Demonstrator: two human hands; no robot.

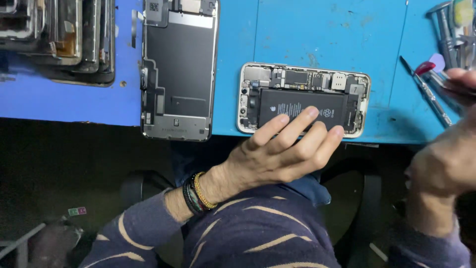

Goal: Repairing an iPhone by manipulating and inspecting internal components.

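While the left hand [277, 154] lies with its fingers spread and loosely curved over the near edge of the opened phone [303, 99], its fingertips [311, 113] rest on the black battery [301, 108] that fills the middle of the case. That hand grips nothing; it only presses lightly on the battery and the lower rim. The phone lies flat with its insides up, near the front edge of the blue table [317, 30], its long side running along that edge. Its pale frame holds small circuit parts along the far side and at both ends. Just to the left of it lies a detached phone screen [179, 69], back side up, dark grey with a metal plate, its lower end jutting slightly past the table edge. Farther left, at the corner, stands a stack of other screens [59, 39]. The right hand [446, 164] is raised at the right border, blurred and partly cut off, so I cannot tell whether it is closed on anything. Near it on the table lie a thin metal tool [427, 93] and a cluster of screwdrivers [448, 34]. A beaded bracelet [201, 191] and dark bands circle the left wrist above a striped sleeve [248, 233].
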